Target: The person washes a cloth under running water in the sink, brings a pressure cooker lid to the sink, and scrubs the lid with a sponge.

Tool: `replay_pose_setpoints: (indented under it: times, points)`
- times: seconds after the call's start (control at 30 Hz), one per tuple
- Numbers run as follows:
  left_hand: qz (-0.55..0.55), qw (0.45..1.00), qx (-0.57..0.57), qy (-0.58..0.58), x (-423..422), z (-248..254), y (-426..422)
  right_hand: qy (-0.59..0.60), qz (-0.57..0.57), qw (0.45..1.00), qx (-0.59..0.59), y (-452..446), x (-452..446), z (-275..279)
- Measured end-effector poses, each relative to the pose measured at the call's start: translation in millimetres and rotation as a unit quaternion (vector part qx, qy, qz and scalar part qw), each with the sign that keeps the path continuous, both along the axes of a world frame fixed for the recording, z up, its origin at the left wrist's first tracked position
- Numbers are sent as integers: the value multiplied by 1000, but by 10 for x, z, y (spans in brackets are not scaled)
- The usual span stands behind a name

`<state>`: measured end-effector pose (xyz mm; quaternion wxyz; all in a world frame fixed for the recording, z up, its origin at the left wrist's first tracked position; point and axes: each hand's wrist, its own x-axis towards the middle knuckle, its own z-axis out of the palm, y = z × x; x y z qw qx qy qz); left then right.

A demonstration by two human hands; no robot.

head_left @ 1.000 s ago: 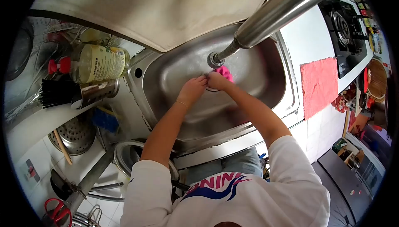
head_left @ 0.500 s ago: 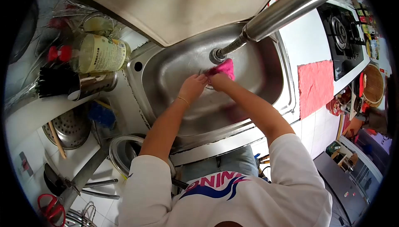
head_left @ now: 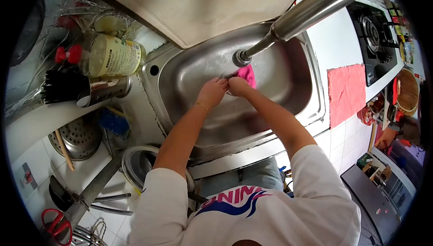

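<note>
Both hands meet low over the middle of the steel sink (head_left: 189, 131), below the faucet's spout (head_left: 241, 58). A bright pink cloth (head_left: 248, 74) hangs beyond my right hand (head_left: 239, 86), whose fingers are closed around it. Part of the cloth looks dark and wet near the fingertips. My left hand (head_left: 214, 91) lies right beside the right one, its fingers bent together at the bunched, darker end of the cloth. How much cloth sits inside that hand is hidden.
A soap bottle (head_left: 117, 56), a steel cup (head_left: 108, 88) with a black brush (head_left: 65, 87) and a blue sponge (head_left: 113, 120) stand left. Right of the sink lie a pink-red towel (head_left: 346, 95) and a gas stove (head_left: 374, 38). A large pale board (head_left: 194, 7) covers the sink's back.
My hands stay together at the cloth, with the fingers slightly shifted and less of the cloth's dark part showing. The whole view has moved slightly to the right.
</note>
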<state>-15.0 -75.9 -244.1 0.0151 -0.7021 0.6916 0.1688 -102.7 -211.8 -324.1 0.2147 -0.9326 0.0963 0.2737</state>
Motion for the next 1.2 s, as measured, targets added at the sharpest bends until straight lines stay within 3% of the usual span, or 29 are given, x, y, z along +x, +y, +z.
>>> replay_pose_setpoints:
  times: [0.03,0.07,0.1,0.13,0.23,0.27,0.3,0.33,0.37,0.4,0.5,0.53,0.6,0.7,0.77,0.87,0.9,0.97,1.0,1.07,1.13,1.17,1.2]
  points:
    - [15,999,-50,-12,-18,24,9,-34,-92,975,197,-79,-56,-394]
    - [30,995,-96,-24,-28,35,21,27,-275,892,358,-81,-29,-263]
    - [31,994,-97,-26,-22,-4,18,53,-464,747,474,-83,0,-120]
    - [60,995,-74,4,-38,-56,12,53,-462,748,473,-21,-10,-54]
    - [74,995,-67,21,-83,-142,-18,-83,-602,509,609,42,-110,128]
    - [63,995,-80,-1,-85,-146,-1,-81,-603,508,609,41,-90,204]
    - [62,995,-76,-1,-91,-122,25,-49,-485,758,434,52,-31,370]
    - [62,996,-67,5,-69,-95,27,-17,-313,925,213,47,20,426]
    - [62,996,-60,12,-60,-67,21,-206,-164,957,123,119,-110,-76]
    - [59,996,-59,13,-66,-94,33,-205,-166,957,123,104,-107,-33]
    - [27,988,-127,-78,-75,-201,73,-67,5,998,-8,39,-44,242]
    - [34,991,-111,-73,-76,-203,94,-72,8,997,-9,47,-27,292]
    - [37,992,-96,-69,-81,-220,118,-64,140,983,-101,73,-17,354]
    - [63,989,-106,-77,-125,-237,88,-145,68,976,-146,-79,-88,380]
    - [85,993,-57,-51,-157,-107,35,-10,49,985,-166,-351,-40,791]
    - [71,995,-73,3,-47,-98,-2,-186,-38,973,-134,-936,-165,1104]
    - [73,995,-73,2,-10,-77,-29,-219,-39,959,-173,-1017,-196,1209]
    - [75,997,26,21,8,-43,-91,-247,-44,945,-210,-1091,-326,1098]
    - [72,997,24,22,19,-79,-121,-208,-32,951,-225,-1123,-398,797]
    - [220,957,-98,160,14,-176,-132,-166,-19,957,-238,-1085,-457,686]
    - [277,930,-103,217,17,-175,-175,58,-49,990,-121,-811,-514,900]
    - [338,894,-113,270,42,-165,-251,63,-38,995,-74,-711,-613,881]
    - [335,894,-119,272,61,-137,-323,69,-24,997,-26,-609,-706,860]
